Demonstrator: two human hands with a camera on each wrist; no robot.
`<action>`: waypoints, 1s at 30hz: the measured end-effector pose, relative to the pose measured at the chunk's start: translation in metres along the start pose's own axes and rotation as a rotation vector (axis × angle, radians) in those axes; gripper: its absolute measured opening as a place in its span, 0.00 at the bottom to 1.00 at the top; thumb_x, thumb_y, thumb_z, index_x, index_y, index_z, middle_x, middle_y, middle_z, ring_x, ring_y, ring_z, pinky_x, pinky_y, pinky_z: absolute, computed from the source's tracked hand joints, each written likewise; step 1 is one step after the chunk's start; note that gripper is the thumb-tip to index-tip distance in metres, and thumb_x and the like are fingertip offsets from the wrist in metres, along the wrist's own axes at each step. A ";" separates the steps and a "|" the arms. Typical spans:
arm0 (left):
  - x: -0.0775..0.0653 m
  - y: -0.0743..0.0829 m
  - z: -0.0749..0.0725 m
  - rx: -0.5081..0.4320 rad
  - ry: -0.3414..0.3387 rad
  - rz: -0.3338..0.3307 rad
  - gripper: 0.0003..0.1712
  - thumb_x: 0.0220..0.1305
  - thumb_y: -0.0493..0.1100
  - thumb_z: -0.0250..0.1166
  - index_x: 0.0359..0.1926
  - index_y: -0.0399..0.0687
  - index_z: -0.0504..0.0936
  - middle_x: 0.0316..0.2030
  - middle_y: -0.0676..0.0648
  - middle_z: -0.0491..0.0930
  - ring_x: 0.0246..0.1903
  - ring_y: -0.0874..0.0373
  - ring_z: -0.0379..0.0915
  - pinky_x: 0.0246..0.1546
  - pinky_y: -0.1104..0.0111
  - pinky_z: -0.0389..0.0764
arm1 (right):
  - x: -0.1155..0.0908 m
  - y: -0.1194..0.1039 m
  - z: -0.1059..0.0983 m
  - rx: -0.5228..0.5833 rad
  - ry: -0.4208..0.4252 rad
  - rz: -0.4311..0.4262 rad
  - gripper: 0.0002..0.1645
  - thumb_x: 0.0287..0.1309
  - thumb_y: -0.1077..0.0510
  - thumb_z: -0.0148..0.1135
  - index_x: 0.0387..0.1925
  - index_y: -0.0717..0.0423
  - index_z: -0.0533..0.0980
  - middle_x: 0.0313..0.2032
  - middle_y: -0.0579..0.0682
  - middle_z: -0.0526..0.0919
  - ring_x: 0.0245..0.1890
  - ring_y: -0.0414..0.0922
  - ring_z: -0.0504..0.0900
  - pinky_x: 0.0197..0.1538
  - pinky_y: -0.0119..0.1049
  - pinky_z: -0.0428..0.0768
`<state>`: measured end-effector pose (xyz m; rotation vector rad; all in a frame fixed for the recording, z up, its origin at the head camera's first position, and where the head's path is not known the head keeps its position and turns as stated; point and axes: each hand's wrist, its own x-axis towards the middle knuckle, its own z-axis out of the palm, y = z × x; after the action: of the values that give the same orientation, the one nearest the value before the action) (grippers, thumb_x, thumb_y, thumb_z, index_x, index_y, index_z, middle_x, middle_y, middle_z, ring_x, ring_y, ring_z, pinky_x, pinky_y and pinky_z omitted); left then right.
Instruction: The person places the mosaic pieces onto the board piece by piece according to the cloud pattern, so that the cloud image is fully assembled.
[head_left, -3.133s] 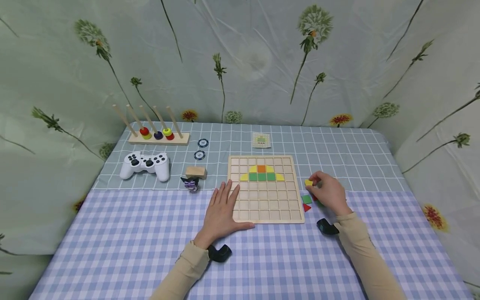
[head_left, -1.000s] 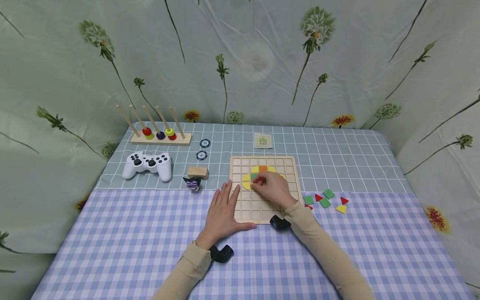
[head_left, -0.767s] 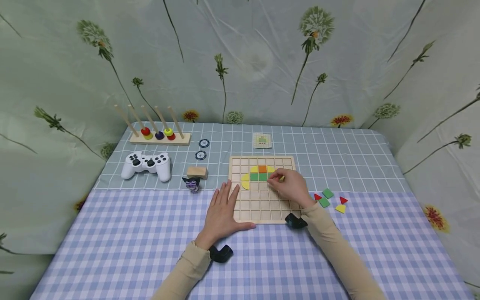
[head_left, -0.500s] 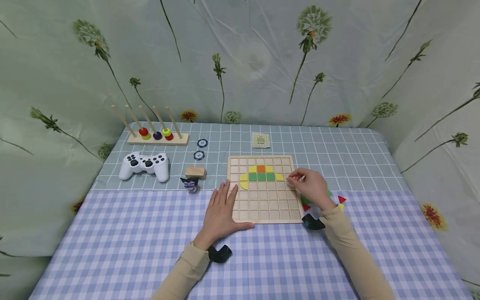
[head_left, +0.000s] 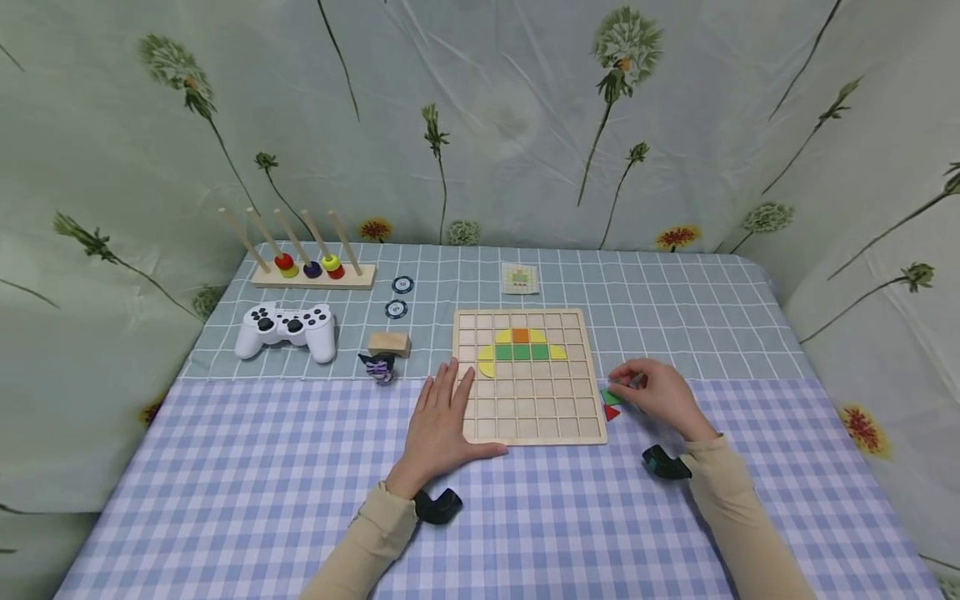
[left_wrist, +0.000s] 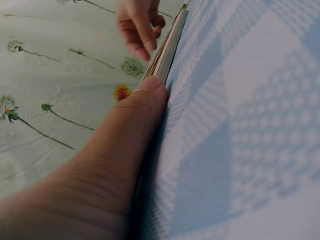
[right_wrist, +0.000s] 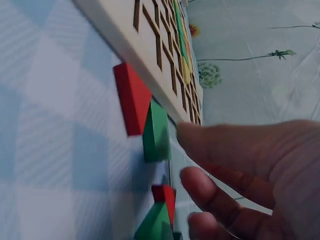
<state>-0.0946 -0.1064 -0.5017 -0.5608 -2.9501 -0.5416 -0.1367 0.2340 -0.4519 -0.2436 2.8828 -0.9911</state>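
My left hand point(head_left: 438, 425) lies with spread fingers on the left edge of the wooden grid board point(head_left: 536, 408); its thumb touches the front edge. On the board are an orange square tile point(head_left: 521, 335), a row of green square tiles point(head_left: 521, 352) and several curved yellow tiles point(head_left: 487, 368). My right hand point(head_left: 660, 396) hovers just right of the board, fingers loosely bent, over a loose green tile point(right_wrist: 157, 132). A red triangular tile point(right_wrist: 132, 100) lies beside that one. Nothing shows between thumb and fingers in the right wrist view. More loose tiles are partly hidden under this hand.
Behind the board lies a small pattern card point(head_left: 520, 279). To the left are a white game controller point(head_left: 287, 329), a peg stacker point(head_left: 315, 277) with coloured beads, two dark chips point(head_left: 396, 309), a wooden block point(head_left: 389, 343) and a small purple-black figurine point(head_left: 378, 367).
My right hand took a yellow tile from the loose ones, set it at the lower left of the pattern, then moved back right to the loose tiles. The left hand stayed put.
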 end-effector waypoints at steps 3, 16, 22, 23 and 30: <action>0.000 -0.001 0.000 0.003 0.001 -0.002 0.71 0.38 0.82 0.60 0.74 0.45 0.50 0.72 0.38 0.43 0.71 0.47 0.34 0.69 0.57 0.36 | -0.004 0.003 -0.002 -0.023 -0.043 -0.010 0.10 0.51 0.58 0.71 0.36 0.58 0.83 0.28 0.45 0.78 0.26 0.43 0.71 0.29 0.37 0.69; 0.000 -0.001 0.000 -0.006 -0.001 0.001 0.71 0.38 0.82 0.61 0.74 0.44 0.50 0.72 0.38 0.42 0.71 0.46 0.34 0.69 0.57 0.36 | -0.008 0.004 -0.005 -0.069 -0.076 -0.074 0.10 0.48 0.57 0.73 0.31 0.54 0.79 0.27 0.45 0.74 0.26 0.43 0.68 0.28 0.37 0.66; 0.000 -0.001 0.000 -0.004 0.009 0.008 0.70 0.38 0.82 0.61 0.74 0.44 0.51 0.72 0.37 0.43 0.71 0.46 0.35 0.69 0.57 0.37 | -0.009 0.004 -0.003 -0.008 -0.061 -0.009 0.12 0.46 0.58 0.74 0.32 0.55 0.77 0.23 0.45 0.74 0.22 0.43 0.67 0.26 0.37 0.64; 0.000 -0.001 0.000 -0.004 0.010 0.008 0.70 0.38 0.82 0.61 0.74 0.44 0.51 0.72 0.37 0.43 0.71 0.46 0.35 0.69 0.57 0.37 | -0.009 0.003 -0.002 -0.003 -0.056 -0.002 0.12 0.46 0.59 0.74 0.32 0.55 0.77 0.22 0.45 0.73 0.22 0.43 0.66 0.25 0.37 0.64; -0.001 0.000 -0.001 -0.004 0.000 0.003 0.71 0.38 0.82 0.60 0.74 0.44 0.50 0.72 0.38 0.43 0.71 0.46 0.34 0.69 0.56 0.37 | -0.008 0.006 -0.002 0.060 -0.041 -0.008 0.11 0.48 0.61 0.72 0.33 0.58 0.78 0.24 0.45 0.77 0.21 0.43 0.67 0.24 0.34 0.65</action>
<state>-0.0942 -0.1071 -0.5012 -0.5658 -2.9487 -0.5466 -0.1297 0.2413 -0.4538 -0.2674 2.8126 -1.0594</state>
